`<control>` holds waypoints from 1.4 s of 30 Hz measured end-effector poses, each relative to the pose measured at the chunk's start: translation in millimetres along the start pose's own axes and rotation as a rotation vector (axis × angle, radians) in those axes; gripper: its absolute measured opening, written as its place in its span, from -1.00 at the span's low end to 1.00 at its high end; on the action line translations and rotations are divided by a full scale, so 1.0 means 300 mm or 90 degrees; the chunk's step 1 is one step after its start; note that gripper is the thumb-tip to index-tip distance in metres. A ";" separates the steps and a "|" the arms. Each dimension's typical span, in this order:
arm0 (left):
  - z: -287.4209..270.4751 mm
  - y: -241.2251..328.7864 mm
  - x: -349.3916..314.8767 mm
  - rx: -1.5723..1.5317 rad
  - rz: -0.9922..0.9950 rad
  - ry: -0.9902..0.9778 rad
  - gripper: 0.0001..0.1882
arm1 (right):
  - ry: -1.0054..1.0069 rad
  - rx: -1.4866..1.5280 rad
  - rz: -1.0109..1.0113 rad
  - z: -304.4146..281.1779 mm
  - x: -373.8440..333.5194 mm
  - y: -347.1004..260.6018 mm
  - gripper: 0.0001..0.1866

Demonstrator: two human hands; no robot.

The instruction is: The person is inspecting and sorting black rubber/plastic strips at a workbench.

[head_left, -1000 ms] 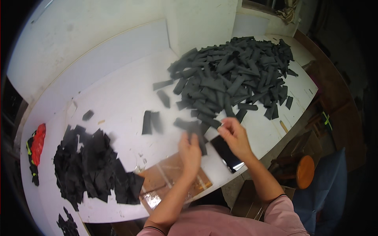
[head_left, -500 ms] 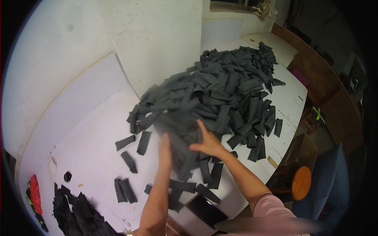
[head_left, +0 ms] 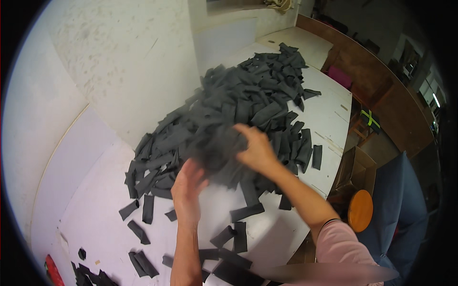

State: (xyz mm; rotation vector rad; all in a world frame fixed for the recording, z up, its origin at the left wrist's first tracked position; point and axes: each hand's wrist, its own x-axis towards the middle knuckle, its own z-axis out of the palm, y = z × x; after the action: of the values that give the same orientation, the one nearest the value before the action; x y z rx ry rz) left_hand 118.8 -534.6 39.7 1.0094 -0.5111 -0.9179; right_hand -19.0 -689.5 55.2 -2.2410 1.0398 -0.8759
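Observation:
A long heap of dark grey fabric tubes (head_left: pixel 248 107), flattened and short, covers the middle and far part of the white table (head_left: pixel 100 200). My left hand (head_left: pixel 187 188) is at the heap's near edge, fingers spread and slightly blurred. My right hand (head_left: pixel 258 150) is over the heap's near right part, thumb and fingers apart. Between the two hands several tubes are smeared by motion; neither hand shows a closed grip on them. Loose tubes lie on the near tabletop, among them one (head_left: pixel 247 212) below my right hand and a pair (head_left: pixel 143 263) left of my left forearm.
A black flat device (head_left: pixel 234 274) lies at the near edge. At the lower left are a black fabric pile (head_left: pixel 93 276) and a red item (head_left: pixel 53 270). A wall (head_left: pixel 124 57) borders the far left. Right of the table stand an orange round stool (head_left: pixel 360 210) and a cardboard box (head_left: pixel 358 169).
Both hands have moved farther onto the heap with the blurred tubes, which are now nearer its middle. My left hand's fingers have spread. The view has shifted, so the table appears farther left.

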 end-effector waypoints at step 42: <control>-0.255 -0.180 -0.070 0.299 -0.106 -0.048 -0.58 | 0.028 -0.118 -0.189 0.021 0.095 0.143 -0.55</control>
State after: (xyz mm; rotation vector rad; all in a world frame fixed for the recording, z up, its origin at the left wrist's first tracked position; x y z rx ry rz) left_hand 141.5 -491.2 -42.9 1.4627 -0.7361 -1.0090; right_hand -20.4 -735.8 31.7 -2.5894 0.8508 -0.9891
